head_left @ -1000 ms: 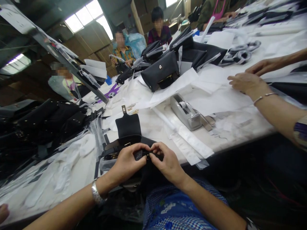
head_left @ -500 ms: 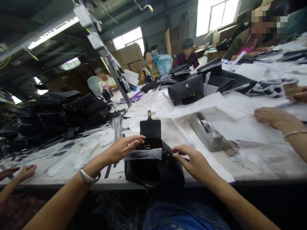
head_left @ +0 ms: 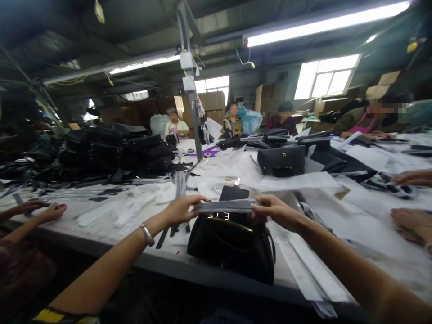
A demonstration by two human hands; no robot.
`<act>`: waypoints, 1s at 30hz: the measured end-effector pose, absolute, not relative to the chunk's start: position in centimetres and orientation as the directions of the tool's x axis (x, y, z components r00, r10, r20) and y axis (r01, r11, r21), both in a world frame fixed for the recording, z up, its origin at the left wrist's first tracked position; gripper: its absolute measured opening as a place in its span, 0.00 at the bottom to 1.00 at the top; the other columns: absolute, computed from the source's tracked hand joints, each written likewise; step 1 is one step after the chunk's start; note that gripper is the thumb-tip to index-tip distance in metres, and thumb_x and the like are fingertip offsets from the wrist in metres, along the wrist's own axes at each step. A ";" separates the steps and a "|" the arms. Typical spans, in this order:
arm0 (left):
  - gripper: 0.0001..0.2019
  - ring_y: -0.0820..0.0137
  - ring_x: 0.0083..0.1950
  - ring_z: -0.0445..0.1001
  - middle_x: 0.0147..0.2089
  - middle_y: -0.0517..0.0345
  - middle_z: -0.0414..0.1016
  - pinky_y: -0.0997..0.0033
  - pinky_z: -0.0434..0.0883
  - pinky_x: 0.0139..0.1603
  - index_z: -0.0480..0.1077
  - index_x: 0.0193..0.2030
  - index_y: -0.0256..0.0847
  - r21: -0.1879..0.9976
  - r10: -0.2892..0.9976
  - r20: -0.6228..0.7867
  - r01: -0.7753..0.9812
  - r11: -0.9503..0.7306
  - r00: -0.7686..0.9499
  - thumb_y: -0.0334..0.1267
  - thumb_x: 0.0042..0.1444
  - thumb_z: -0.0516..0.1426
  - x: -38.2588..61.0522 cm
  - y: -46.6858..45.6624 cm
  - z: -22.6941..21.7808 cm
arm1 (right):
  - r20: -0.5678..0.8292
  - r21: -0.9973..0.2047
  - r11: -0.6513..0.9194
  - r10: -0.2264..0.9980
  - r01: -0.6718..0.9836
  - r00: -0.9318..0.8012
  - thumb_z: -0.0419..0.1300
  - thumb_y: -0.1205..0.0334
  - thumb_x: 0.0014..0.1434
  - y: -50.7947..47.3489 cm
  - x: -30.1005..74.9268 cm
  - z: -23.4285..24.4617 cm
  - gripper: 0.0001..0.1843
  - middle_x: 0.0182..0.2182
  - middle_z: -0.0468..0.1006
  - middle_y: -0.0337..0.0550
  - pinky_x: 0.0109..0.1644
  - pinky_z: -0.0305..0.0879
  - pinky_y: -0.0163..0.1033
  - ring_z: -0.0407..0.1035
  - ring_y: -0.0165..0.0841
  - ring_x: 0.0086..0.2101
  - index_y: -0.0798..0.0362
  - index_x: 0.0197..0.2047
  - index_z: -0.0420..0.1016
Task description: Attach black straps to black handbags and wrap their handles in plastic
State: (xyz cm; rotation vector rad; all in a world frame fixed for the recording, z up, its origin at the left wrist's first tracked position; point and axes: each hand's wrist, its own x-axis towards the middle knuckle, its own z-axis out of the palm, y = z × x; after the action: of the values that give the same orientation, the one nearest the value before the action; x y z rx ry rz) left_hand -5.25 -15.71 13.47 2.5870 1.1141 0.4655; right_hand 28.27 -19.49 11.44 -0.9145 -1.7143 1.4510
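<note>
A greyish translucent strip [head_left: 227, 206] is stretched level between both hands. The left hand [head_left: 182, 209] has its fingers pinched on one end, and the right hand [head_left: 274, 211] pinches the other. The strip sits just above the open mouth of a black handbag [head_left: 232, 247], which stands upright at the worktop's [head_left: 84, 234] near edge. The bag's inside is too dark to tell. To its right lie white paper strips [head_left: 303, 265].

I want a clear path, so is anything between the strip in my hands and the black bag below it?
Nothing visible. The strip, pinched by the left hand and right hand, sits just over the black bag.
</note>
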 end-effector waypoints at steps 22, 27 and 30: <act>0.19 0.60 0.49 0.78 0.48 0.54 0.80 0.65 0.72 0.45 0.68 0.60 0.46 -0.404 0.342 0.628 0.669 -0.624 0.699 0.38 0.63 0.54 -1.6 -18.3 28.2 | 0.072 -0.679 0.519 0.751 0.519 -0.656 0.52 0.35 0.62 -19.5 24.3 26.8 0.32 0.17 0.64 0.33 0.25 0.53 0.32 0.55 0.25 0.20 0.57 0.28 0.75; 0.16 0.58 0.45 0.81 0.46 0.49 0.82 0.66 0.73 0.41 0.73 0.55 0.44 -0.309 0.470 0.636 0.761 -0.571 0.612 0.44 0.63 0.56 -3.9 -14.1 24.7 | 0.040 -0.697 0.404 0.847 0.593 -0.531 0.51 0.30 0.58 -16.3 30.3 18.9 0.35 0.16 0.66 0.36 0.28 0.59 0.35 0.60 0.27 0.19 0.55 0.21 0.69; 0.14 0.59 0.43 0.81 0.44 0.50 0.83 0.67 0.73 0.41 0.77 0.49 0.44 -0.277 0.488 0.627 0.759 -0.590 0.608 0.46 0.65 0.53 -3.0 -12.7 23.5 | 0.174 -0.620 0.403 0.907 0.673 -0.383 0.53 0.28 0.55 -14.5 31.1 17.1 0.36 0.24 0.77 0.44 0.37 0.67 0.42 0.71 0.38 0.29 0.55 0.27 0.76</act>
State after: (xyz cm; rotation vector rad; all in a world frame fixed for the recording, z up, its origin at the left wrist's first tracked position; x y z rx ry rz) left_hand -2.99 -12.68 23.54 3.2734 1.3949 0.9633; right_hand 31.10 -14.48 17.13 -1.3450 -2.1709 0.6302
